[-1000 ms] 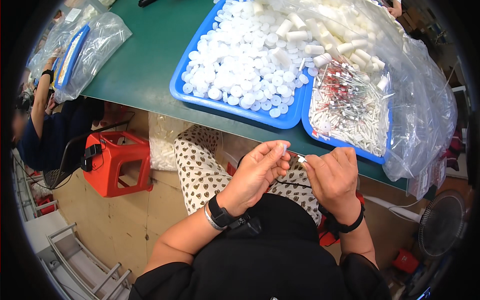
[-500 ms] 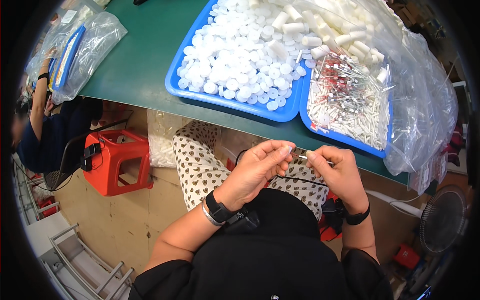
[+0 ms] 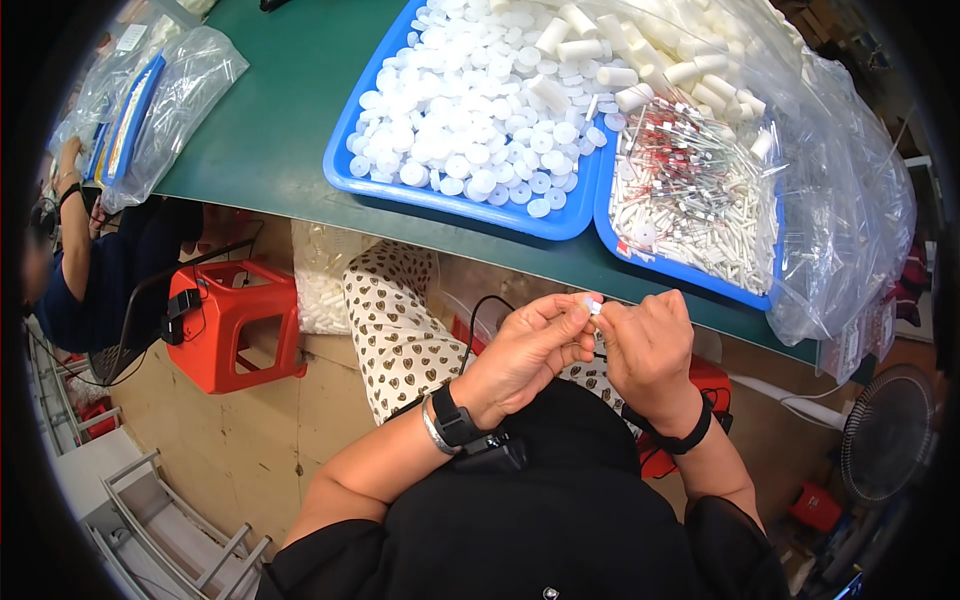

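Note:
Over my lap, just in front of the table edge, both hands meet at a small white plastic piece (image 3: pixel 593 306). My left hand (image 3: pixel 530 358) pinches it between thumb and forefinger, with the other fingers curled below. Closed and turned with its back up, my right hand (image 3: pixel 650 350) brings its fingertips against the same piece; what else it grips is hidden. Nearest on the table is a blue tray (image 3: pixel 690 277) of thin white sticks and red-and-silver wire pins (image 3: pixel 690 160). Left of it, a larger blue tray (image 3: pixel 450 207) holds a heap of translucent white discs (image 3: pixel 480 120).
White foam-like cylinders (image 3: pixel 700 75) spill from a clear plastic bag (image 3: pixel 850 170) behind the trays. The green table (image 3: pixel 270 130) runs leftward to another person's arm (image 3: pixel 75 220) beside a bagged blue tray. A red stool (image 3: pixel 225 340) stands below; a fan (image 3: pixel 885 435) is at right.
My right hand has moved left and rolled over, closing the gap to my left hand. The thin stick with a red part that showed between them is now out of sight.

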A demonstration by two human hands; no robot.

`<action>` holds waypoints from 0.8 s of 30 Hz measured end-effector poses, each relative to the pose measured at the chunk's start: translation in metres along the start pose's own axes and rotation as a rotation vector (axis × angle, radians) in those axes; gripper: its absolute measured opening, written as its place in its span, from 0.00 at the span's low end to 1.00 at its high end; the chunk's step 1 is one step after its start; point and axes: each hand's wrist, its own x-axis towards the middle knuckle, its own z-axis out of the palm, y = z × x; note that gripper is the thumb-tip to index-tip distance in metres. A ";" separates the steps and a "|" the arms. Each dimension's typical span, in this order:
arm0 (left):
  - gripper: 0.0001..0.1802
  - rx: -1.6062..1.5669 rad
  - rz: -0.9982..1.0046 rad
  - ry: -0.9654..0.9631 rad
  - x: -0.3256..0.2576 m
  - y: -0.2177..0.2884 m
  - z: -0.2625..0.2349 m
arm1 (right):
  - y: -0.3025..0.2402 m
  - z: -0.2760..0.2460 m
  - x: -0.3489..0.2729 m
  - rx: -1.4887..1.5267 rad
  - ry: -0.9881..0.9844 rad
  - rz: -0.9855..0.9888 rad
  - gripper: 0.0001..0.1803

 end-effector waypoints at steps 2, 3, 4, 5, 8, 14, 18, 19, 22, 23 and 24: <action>0.16 0.009 -0.012 0.004 0.002 0.000 0.000 | 0.002 0.000 0.000 -0.008 0.004 -0.023 0.05; 0.16 0.014 -0.019 0.003 0.004 0.000 0.001 | 0.004 0.000 -0.002 0.027 -0.019 -0.008 0.05; 0.15 0.036 -0.025 0.038 0.003 0.001 0.002 | 0.006 0.000 -0.003 0.062 -0.041 0.008 0.05; 0.15 0.057 -0.026 0.066 0.004 0.002 0.003 | 0.009 -0.002 -0.003 0.091 -0.062 0.018 0.05; 0.13 0.065 0.037 0.065 0.003 0.003 0.001 | 0.010 -0.011 0.000 0.199 -0.154 0.094 0.07; 0.12 0.128 0.078 0.120 0.000 0.011 0.006 | 0.052 -0.049 0.013 -0.216 -0.050 0.131 0.08; 0.13 0.159 0.078 0.086 0.000 0.012 0.013 | 0.072 -0.052 0.027 -0.255 -0.185 0.035 0.03; 0.13 0.177 0.079 0.084 0.000 0.011 0.014 | 0.075 -0.051 0.030 -0.258 -0.228 0.027 0.02; 0.14 0.206 0.090 0.088 0.000 0.010 0.014 | 0.079 -0.046 0.040 -0.251 -0.307 0.005 0.02; 0.14 0.209 0.097 0.090 0.000 0.011 0.015 | 0.079 -0.046 0.041 -0.230 -0.319 0.003 0.02; 0.14 0.209 0.098 0.099 0.000 0.011 0.015 | 0.081 -0.048 0.042 -0.210 -0.330 0.001 0.01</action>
